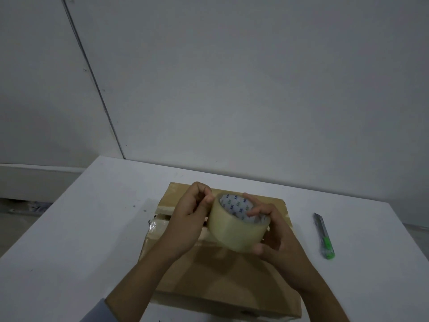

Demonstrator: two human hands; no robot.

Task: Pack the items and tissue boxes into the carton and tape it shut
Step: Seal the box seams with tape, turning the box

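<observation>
A brown carton (216,273) lies on the white table (76,240) with its top flaps folded down. Above it I hold a roll of clear packing tape (234,228) with a printed white core. My right hand (276,240) grips the roll, fingers inside the core and thumb under the outer face. My left hand (192,217) rests against the roll's left side, thumb and fingertips pinched at its upper edge. The carton's contents are hidden.
A utility knife (324,238) with a green slider lies on the table right of the carton. Some crinkled clear film (153,225) shows at the carton's left edge. A grey wall rises just behind the table's far edge.
</observation>
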